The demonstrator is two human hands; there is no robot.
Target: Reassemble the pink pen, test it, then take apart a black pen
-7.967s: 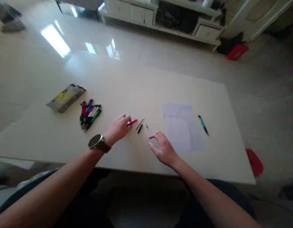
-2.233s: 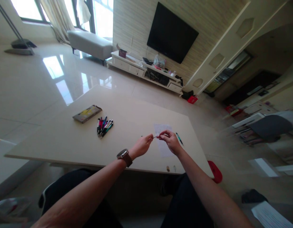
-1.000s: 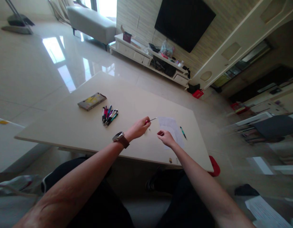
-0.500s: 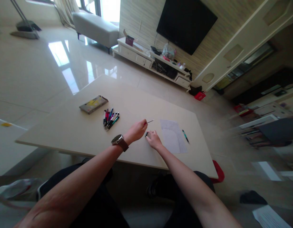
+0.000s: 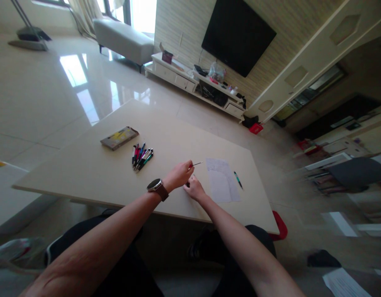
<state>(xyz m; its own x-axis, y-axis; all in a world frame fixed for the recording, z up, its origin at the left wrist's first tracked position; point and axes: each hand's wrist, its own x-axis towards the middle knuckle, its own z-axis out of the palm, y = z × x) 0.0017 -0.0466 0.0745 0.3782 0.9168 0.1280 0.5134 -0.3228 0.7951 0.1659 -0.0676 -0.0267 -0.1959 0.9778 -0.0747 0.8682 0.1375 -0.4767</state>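
My left hand (image 5: 177,175), with a watch on the wrist, is closed around a pink pen barrel (image 5: 191,166) with a thin refill (image 5: 197,164) sticking out toward the right. My right hand (image 5: 193,189) rests on the cream table (image 5: 85,173) just below it, fingers pinched on a small dark pen part (image 5: 187,184) that is mostly hidden. A sheet of paper (image 5: 222,180) lies just right of both hands, and a green pen (image 5: 238,180) lies beyond it.
A bunch of several coloured pens (image 5: 141,156) lies to the left, with a flat yellow-grey pen box (image 5: 119,137) farther left. Behind the table stand a TV unit (image 5: 196,84), a wall TV (image 5: 238,35) and a grey bench (image 5: 124,39). A red object (image 5: 278,225) sits on the floor at the table's right corner.
My right hand let go of the refill end, dropped to the table and closed on a small dark part beside my left hand. The left hand keeps holding the pen barrel.
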